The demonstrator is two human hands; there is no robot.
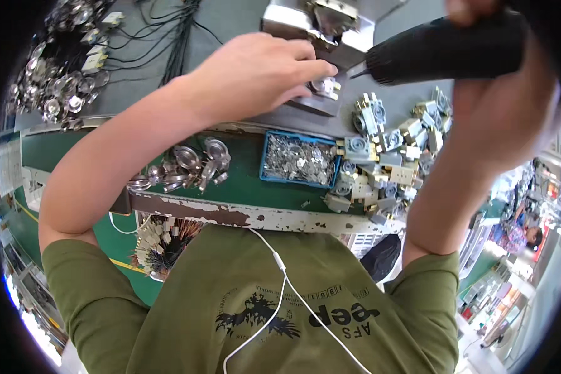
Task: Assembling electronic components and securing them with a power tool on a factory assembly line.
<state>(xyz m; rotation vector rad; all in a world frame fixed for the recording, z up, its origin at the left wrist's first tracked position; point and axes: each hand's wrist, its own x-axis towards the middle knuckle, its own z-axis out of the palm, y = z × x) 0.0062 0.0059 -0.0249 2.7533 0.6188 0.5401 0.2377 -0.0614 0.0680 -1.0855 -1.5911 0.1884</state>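
My left hand (265,71) is closed, its fingertips at a small part with a shiny round metal piece (323,85) on the front of a metal fixture (287,23). The fingers hide some of that part. My right hand (505,112) is wrapped round a black electric screwdriver (442,53), held almost level. Its thin bit points left, close to the small part; whether it touches a screw I cannot tell. Near my right forearm lies a pile of grey plastic housings (389,140) with pale connectors.
A blue tray (263,156) of small metal pieces stands near the bench edge (230,213). Shiny metal cups (190,163) lie left of it. More cups with connectors (59,93) and black wires (181,43) lie far left. Wires with white connectors (162,240) sit below the bench.
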